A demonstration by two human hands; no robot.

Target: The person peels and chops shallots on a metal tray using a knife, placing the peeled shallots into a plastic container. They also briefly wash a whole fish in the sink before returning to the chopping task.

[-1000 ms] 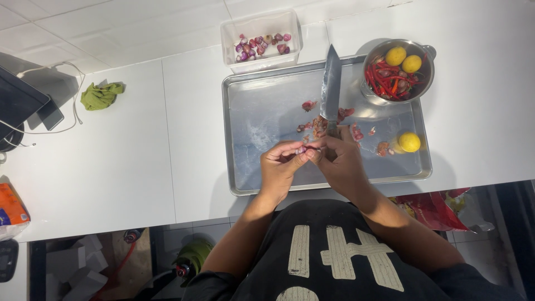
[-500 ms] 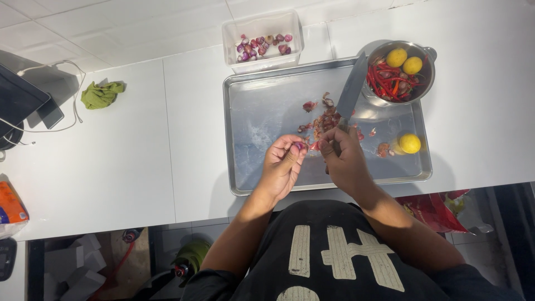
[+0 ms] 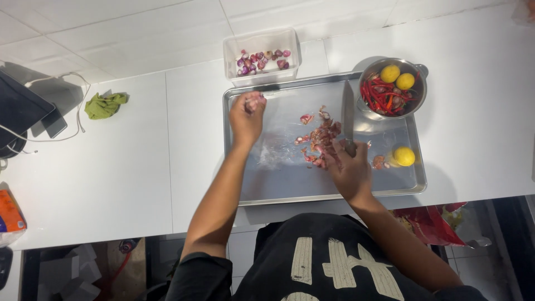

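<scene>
Head view: over a metal tray (image 3: 267, 192) on the white worktop (image 3: 111, 167), the left hand (image 3: 247, 114) closes on a peeled shallot (image 3: 255, 101) beside the tub (image 3: 262, 56); the right hand (image 3: 348, 170) grips a knife (image 3: 348, 120) above the peelings (image 3: 320, 139). Keeping the blade flat looks safest.

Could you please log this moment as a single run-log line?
left hand: holds shallot near plastic tub | right hand: grips knife, blade on tray | peels mid-tray

The white bench (image 3: 128, 167) is carrying a metal tray (image 3: 278, 184), a clear tub (image 3: 262, 44), a steel bowl (image 3: 421, 95), a green rag (image 3: 105, 105) and a dark device (image 3: 22, 108) lying on it.
</scene>
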